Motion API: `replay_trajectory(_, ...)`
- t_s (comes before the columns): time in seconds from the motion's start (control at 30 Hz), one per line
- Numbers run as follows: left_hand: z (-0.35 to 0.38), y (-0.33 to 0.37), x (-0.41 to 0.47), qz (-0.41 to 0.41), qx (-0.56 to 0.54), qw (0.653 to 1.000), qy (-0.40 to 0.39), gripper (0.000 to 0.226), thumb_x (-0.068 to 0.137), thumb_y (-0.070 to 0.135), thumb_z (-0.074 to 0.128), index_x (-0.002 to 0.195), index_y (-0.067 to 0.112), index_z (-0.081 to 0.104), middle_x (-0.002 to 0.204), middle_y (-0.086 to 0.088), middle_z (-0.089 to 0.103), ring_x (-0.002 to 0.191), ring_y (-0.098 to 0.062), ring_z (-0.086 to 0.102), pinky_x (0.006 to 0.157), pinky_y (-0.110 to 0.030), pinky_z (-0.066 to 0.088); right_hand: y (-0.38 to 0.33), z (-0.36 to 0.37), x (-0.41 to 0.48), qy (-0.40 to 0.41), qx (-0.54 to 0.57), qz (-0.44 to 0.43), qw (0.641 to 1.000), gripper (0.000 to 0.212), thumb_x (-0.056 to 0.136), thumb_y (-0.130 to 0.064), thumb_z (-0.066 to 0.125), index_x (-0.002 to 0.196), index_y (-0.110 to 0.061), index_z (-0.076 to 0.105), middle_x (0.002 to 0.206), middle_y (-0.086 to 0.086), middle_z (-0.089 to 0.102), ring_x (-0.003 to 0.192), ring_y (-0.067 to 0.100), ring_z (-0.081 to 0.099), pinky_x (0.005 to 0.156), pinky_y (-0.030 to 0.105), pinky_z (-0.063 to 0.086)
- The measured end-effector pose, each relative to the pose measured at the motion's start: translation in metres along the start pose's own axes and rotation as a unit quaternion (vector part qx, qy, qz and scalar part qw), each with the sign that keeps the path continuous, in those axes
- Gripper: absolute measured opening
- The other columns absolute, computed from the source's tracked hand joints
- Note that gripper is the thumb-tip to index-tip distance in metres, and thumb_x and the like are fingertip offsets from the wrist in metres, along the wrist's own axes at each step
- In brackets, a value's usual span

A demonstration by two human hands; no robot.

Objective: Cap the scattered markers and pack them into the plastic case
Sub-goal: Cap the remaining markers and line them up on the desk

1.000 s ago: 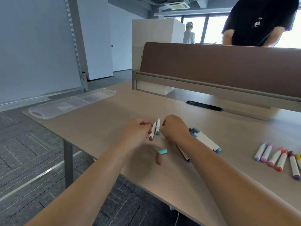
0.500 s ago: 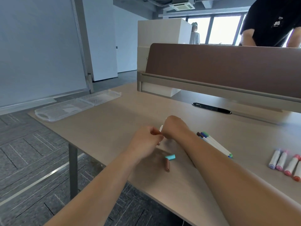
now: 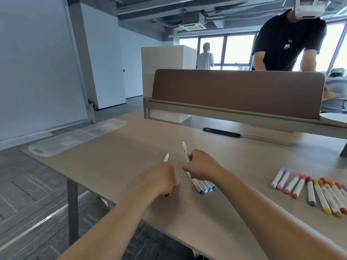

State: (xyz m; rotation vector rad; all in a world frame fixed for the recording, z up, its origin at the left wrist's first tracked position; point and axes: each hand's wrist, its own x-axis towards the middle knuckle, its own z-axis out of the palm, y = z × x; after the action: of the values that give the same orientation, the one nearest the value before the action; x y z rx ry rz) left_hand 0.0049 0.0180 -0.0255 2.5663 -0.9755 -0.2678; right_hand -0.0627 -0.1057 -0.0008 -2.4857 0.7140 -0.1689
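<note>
left hand (image 3: 161, 177) is curled round a white marker (image 3: 166, 158) | right hand (image 3: 201, 167) is clenched on a second marker (image 3: 185, 150), close by, hands apart | plastic case (image 3: 62, 142) is seen open, far left on the table (image 3: 112, 166)

The only legible mark is a small white print reading 88, possibly BB, on the chest of the black short-sleeved T-shirt (image 3: 289, 34) seen behind the brown upright divider panel (image 3: 234, 91). A tiny white emblem just above it is too small to read. The pale label inside the clear plastic case (image 3: 62, 143) and the fine print on the white-barrelled markers (image 3: 310, 192) lying on the surface (image 3: 131, 162) are illegible.
</note>
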Motion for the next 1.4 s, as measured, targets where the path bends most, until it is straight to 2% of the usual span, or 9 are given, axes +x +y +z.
replay_trajectory(0.1,-0.001,-0.003,0.004,0.017,-0.076,0.994,0.072,0.011,0.089,0.016,0.059,0.091,0.011,0.069,0.095,-0.006,0.070,0.089,-0.023,0.064,0.074,-0.031,0.048,0.007,-0.004,-0.006,0.030,-0.007,-0.019,0.999,0.030,0.084,-0.023,0.059,0.063,-0.016,0.038,0.064,0.002,0.050,0.058,0.019,0.044,0.052,0.029,0.032)
replay_trajectory(0.2,-0.005,-0.009,0.003,0.010,-0.240,0.963,0.124,0.005,0.085,0.017,0.065,0.082,0.016,0.068,0.082,-0.002,0.071,0.071,-0.017,0.058,0.066,-0.029,0.044,0.012,-0.011,-0.016,0.016,0.002,-0.046,0.999,0.019,0.087,-0.021,0.061,0.070,-0.017,0.055,0.065,-0.006,0.063,0.059,0.010,0.053,0.054,0.026,0.036)
replay_trajectory(0.4,-0.013,-0.007,-0.012,-0.005,-0.448,0.887,0.114,0.007,0.093,0.009,0.062,0.095,0.009,0.068,0.076,-0.002,0.065,0.060,-0.015,0.046,0.046,-0.013,0.036,0.023,-0.012,-0.036,0.002,0.035,-0.071,0.997,0.009,0.083,-0.020,0.067,0.077,-0.027,0.065,0.064,-0.007,0.069,0.054,0.006,0.058,0.047,0.019,0.039)
replay_trajectory(0.47,-0.013,-0.007,-0.017,0.002,-0.457,0.882,0.114,0.009,0.094,0.008,0.060,0.096,0.010,0.069,0.077,-0.002,0.065,0.062,-0.014,0.046,0.047,-0.012,0.036,0.024,-0.012,-0.042,0.000,0.043,-0.069,0.997,0.010,0.082,-0.019,0.067,0.076,-0.027,0.066,0.065,-0.005,0.070,0.049,0.003,0.056,0.043,0.016,0.037)
replay_trajectory(0.67,-0.018,-0.003,-0.026,0.020,-0.469,0.875,0.117,0.015,0.094,0.006,0.058,0.104,0.007,0.069,0.080,-0.004,0.063,0.065,-0.014,0.047,0.046,-0.009,0.037,0.024,-0.015,-0.050,-0.011,0.012,-0.066,0.998,0.009,0.081,-0.022,0.067,0.076,-0.029,0.066,0.068,-0.006,0.072,0.057,0.007,0.063,0.052,0.021,0.042)
replay_trajectory(0.87,-0.021,-0.011,-0.027,0.063,-0.374,0.920,0.097,0.009,0.091,0.010,0.064,0.092,0.015,0.072,0.070,-0.003,0.058,0.058,-0.011,0.046,0.049,-0.015,0.036,0.023,-0.022,-0.053,-0.005,-0.056,-0.069,0.996,0.008,0.081,-0.026,0.068,0.082,-0.034,0.072,0.077,-0.006,0.071,0.072,0.015,0.064,0.064,0.030,0.048)
replay_trajectory(1.1,-0.017,-0.013,-0.028,0.063,-0.384,0.921,0.020,0.010,0.093,0.009,0.060,0.089,0.004,0.069,0.054,0.003,0.052,0.050,-0.011,0.039,0.048,-0.021,0.032,0.021,-0.026,-0.057,-0.028,-0.078,-0.099,0.992,0.011,0.088,-0.030,0.067,0.094,-0.029,0.076,0.075,-0.008,0.072,0.065,0.008,0.056,0.059,0.025,0.039)
replay_trajectory(1.3,-0.009,-0.014,-0.024,0.042,-0.400,0.914,0.055,0.019,0.093,0.013,0.060,0.075,0.011,0.064,0.051,0.003,0.052,0.052,-0.015,0.039,0.052,-0.027,0.031,0.012,-0.017,-0.054,-0.001,-0.107,-0.111,0.988,0.009,0.092,-0.034,0.063,0.087,-0.030,0.070,0.077,-0.003,0.073,0.063,0.009,0.059,0.058,0.025,0.040)
replay_trajectory(1.4,-0.005,-0.015,-0.025,0.029,-0.401,0.913,0.070,0.021,0.094,0.013,0.060,0.074,0.011,0.063,0.051,0.003,0.052,0.051,-0.014,0.039,0.052,-0.027,0.031,0.009,-0.009,-0.050,0.009,-0.106,-0.102,0.989,0.012,0.091,-0.035,0.064,0.095,-0.027,0.072,0.084,-0.001,0.071,0.074,0.016,0.065,0.068,0.031,0.050)
